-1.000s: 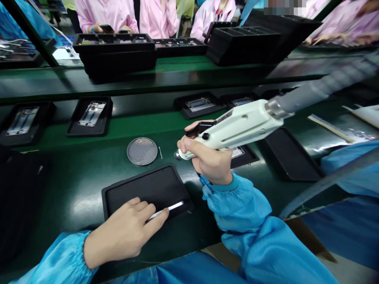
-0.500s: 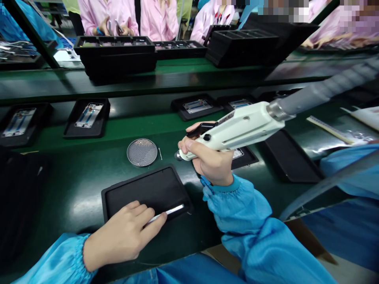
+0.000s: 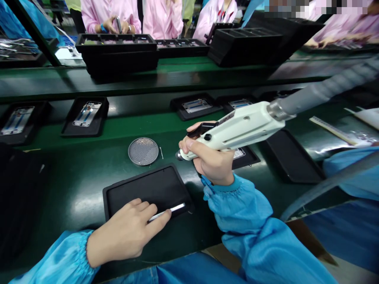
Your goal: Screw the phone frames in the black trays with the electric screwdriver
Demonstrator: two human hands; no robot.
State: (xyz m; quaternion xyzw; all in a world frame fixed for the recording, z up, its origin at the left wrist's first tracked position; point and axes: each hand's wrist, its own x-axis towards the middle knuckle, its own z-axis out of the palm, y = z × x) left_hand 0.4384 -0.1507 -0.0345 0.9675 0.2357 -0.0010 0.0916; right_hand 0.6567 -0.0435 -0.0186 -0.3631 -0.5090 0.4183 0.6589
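Observation:
My right hand is wrapped round a white electric screwdriver, held level with its tip pointing left above the green bench. A grey hose runs from its back end up to the right. My left hand rests on the near edge of an empty black tray, fingers closed on a thin silver tool that lies across the tray's front rim. A round metal mesh dish sits just beyond the tray, with a small pin beside it.
Black trays with phone frames lie on the belt behind. Another flat black tray is at the right. Stacked black trays stand on the upper shelf. People in pink coats work opposite. A blue-sleeved person is at my right.
The trays on the belt have drifted slightly to the left. My hands and the screwdriver have stayed nearly still.

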